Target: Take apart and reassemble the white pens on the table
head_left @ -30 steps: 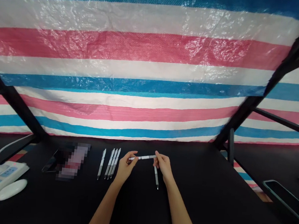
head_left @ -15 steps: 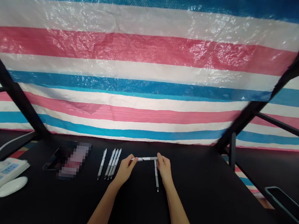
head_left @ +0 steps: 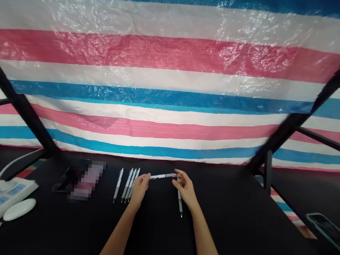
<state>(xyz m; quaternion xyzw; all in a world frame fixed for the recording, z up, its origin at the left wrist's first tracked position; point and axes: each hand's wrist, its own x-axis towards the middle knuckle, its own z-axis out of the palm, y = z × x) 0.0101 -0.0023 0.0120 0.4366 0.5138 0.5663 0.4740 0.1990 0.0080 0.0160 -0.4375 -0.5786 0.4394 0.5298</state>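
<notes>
A white pen with a grey grip [head_left: 162, 176] is held nearly level above the black table, its clicker end in my left hand [head_left: 140, 187]. The thumb and fingers of that hand pinch it closed. My right hand [head_left: 186, 191] is at the pen's tip, with thumb and index finger parted around it; whether a fingertip touches it is hard to see. Another such pen [head_left: 180, 204] lies on the table below my right hand, its upper end partly hidden. Left of my left hand, a single pen [head_left: 118, 185] lies beside a row of three pens [head_left: 130, 185].
A dark phone-like device [head_left: 70, 175], partly pixelated, lies at the left. Nearer me are a white power strip [head_left: 1, 202] with a cable and a white oval object [head_left: 20, 209]. At the right lies a phone [head_left: 330, 231]. Black frame bars [head_left: 282, 136] and a striped sheet [head_left: 163, 131] stand behind.
My right hand's fingers have parted at the pen's tip, where they were closed before. The held pen has risen slightly at its right end. The view has shifted a little.
</notes>
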